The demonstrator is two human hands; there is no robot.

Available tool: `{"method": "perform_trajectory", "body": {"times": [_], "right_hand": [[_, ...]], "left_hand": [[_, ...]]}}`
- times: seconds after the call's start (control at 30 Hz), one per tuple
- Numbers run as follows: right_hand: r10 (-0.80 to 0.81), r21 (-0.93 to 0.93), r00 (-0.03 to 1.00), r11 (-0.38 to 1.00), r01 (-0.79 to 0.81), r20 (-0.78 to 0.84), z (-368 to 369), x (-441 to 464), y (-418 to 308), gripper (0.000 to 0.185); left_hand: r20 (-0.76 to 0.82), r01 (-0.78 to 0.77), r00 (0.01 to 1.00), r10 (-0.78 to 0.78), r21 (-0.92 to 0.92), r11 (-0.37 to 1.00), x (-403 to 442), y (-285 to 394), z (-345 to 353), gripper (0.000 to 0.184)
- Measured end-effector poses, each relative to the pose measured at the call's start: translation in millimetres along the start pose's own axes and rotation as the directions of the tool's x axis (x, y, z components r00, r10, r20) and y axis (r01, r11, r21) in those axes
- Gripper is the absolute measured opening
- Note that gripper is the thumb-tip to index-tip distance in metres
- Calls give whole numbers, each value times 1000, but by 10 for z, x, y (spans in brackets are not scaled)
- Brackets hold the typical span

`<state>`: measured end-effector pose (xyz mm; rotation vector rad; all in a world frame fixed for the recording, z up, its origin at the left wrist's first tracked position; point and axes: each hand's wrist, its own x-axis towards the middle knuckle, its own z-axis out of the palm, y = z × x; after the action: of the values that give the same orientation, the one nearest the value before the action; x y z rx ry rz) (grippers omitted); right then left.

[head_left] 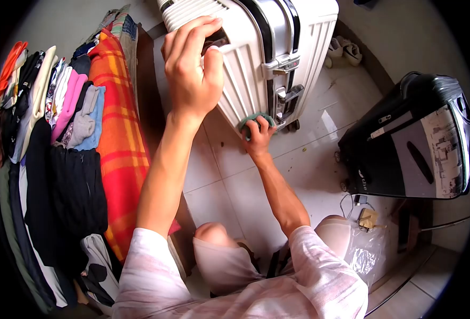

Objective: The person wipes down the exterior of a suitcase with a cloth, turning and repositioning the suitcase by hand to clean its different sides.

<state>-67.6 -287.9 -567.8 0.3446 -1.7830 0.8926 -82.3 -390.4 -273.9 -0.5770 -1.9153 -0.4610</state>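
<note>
Your shirt (pixel 235 303) sits nearest. Your right hand (pixel 259 137) clamps its grip on a green cloth (pixel 246 121) against the white suitcase (pixel 244 64), standing on the floor (pixel 309 167), latches facing you; far end cut off, long axis uncertain. I cannot tell whether your left hand (pixel 190 69) grips.

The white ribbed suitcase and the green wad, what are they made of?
The white ribbed suitcase looks like hard, satiny plastic: it shows stiff, even ridges. The crumpled green wad seems matte cloth, maybe sponge, bunched under the right hand.
</note>
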Motion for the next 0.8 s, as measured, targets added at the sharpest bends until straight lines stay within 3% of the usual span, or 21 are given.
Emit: {"method": "perform_trajectory", "body": {"times": [0.07, 0.13, 0.23, 0.3, 0.37, 0.4, 0.47, 0.53, 0.57, 0.63, 0.73, 0.8], "right_hand": [[155, 67, 952, 982, -178, 266, -100, -77, 74, 32], [-4, 166, 999, 986, -2, 37, -34, 619, -102, 34], [-125, 244, 966, 953, 180, -225, -113, 1775, -550, 33], [-164, 160, 948, 964, 213, -271, 26, 1856, -569, 27], [-244, 69, 918, 958, 278, -311, 183, 1325, -292, 26], [-162, 94, 951, 977, 192, -265, 264, 879, -104, 28], [-31, 27, 999, 999, 31, -14, 234, 76, 214, 38], [203, 20, 956, 977, -212, 211, 143, -273, 273, 42], [202, 24, 957, 977, -211, 208, 168, -245, 258, 42], [258, 135, 965, 955, -263, 54, 196, 204, 69, 40], [27, 187, 988, 982, 2, -149, 138, 1289, -528, 36], [-24, 179, 972, 982, 67, -232, 153, 1697, -839, 25]], "left_hand": [[-8, 13, 1000, -13, 9, 1000, -2, 15, 38, 33], [-41, -32, 999, 33, 12, 999, 43, -14, 56, 31], [-50, -51, 997, 51, 1, 999, 8, -29, 36, 29], [-49, -64, 997, 64, 5, 998, 7, -55, 38, 30], [-46, -61, 997, 61, 3, 998, 9, -67, 77, 30], [-49, -56, 997, 57, 5, 998, 10, -77, 100, 30], [-52, -39, 998, 39, 6, 999, 5, -106, 115, 30], [-54, -18, 998, 20, 24, 1000, -1, -119, 161, 32], [-46, 2, 999, 0, 31, 1000, 4, -111, 176, 33], [-43, -22, 999, 23, 31, 999, 16, -119, 165, 33], [-47, -61, 997, 63, 35, 997, -10, -136, 152, 34], [-29, -37, 999, 38, 47, 998, -7, -77, 127, 34]]}}
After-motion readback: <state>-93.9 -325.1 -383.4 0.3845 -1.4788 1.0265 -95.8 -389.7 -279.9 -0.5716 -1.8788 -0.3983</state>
